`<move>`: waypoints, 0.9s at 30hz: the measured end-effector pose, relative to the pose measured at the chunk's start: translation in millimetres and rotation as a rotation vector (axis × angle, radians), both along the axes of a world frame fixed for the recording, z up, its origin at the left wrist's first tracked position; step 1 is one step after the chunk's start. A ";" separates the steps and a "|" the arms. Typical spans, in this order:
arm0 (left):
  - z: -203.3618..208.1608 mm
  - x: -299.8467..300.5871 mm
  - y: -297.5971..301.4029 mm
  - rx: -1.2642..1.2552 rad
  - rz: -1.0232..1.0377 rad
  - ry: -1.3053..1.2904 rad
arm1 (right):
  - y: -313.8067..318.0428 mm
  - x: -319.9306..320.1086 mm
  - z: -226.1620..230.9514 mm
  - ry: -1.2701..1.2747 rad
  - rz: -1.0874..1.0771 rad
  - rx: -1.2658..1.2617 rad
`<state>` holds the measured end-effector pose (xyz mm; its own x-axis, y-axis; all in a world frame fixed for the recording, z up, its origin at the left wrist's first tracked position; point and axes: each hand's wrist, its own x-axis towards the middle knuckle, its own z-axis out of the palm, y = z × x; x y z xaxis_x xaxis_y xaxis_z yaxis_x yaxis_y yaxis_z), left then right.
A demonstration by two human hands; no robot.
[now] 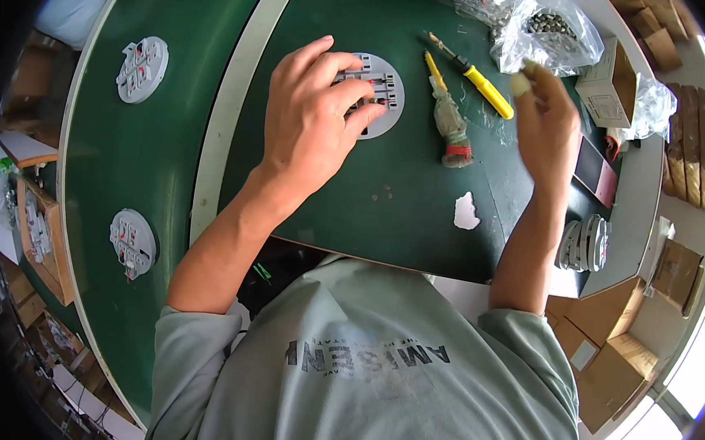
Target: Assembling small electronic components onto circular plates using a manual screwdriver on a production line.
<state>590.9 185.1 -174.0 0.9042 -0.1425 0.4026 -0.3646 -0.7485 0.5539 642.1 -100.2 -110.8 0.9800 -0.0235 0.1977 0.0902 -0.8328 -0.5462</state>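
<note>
While left hand (315, 107) lies spread over grey disc (389, 123) | right hand (548, 123): cannot tell grip | yellow screwdriver (490, 93) lies between

Clock positions were taken from the centre of the view. Lone round discs (388, 88) numbered three: one at 12 o'clock on the bench (329, 210), one at 10 and one at 9 o'clock. One stack of discs (586, 243) stood at 3 o'clock; its layers could not be counted reliably. Hand tools (487, 90) numbered two, both between 1 and 2 o'clock. One paper scrap (467, 212) lay at 3 o'clock, one flat pinkish device (595, 170) between 2 and 3, and one small open carton (605, 95) at 2.
</note>
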 end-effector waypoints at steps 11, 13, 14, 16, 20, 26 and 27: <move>-0.2 23.6 -0.2 0.072 -0.130 -0.067 | -97.5 181.8 -58.6 -0.084 -0.023 -0.441; 0.6 19.1 3.2 0.037 -0.083 -0.035 | -97.6 191.5 -70.4 -0.051 -0.011 -0.474; 0.6 16.7 4.5 0.018 -0.060 -0.020 | -98.0 195.8 -76.6 -0.017 -0.011 -0.519; -4.1 10.0 12.7 -0.058 -0.001 0.000 | -95.0 198.2 -84.6 0.020 -0.007 -0.554; 2.6 -0.6 21.4 -0.167 0.082 0.064 | -89.0 182.5 -90.5 -0.090 -0.148 -0.269; 12.6 20.0 13.8 0.196 -0.107 0.160 | -85.1 178.4 -96.5 -0.318 -0.217 -0.065; 9.9 22.9 16.3 0.194 -0.105 0.163 | -81.9 177.7 -96.5 -0.364 -0.227 -0.053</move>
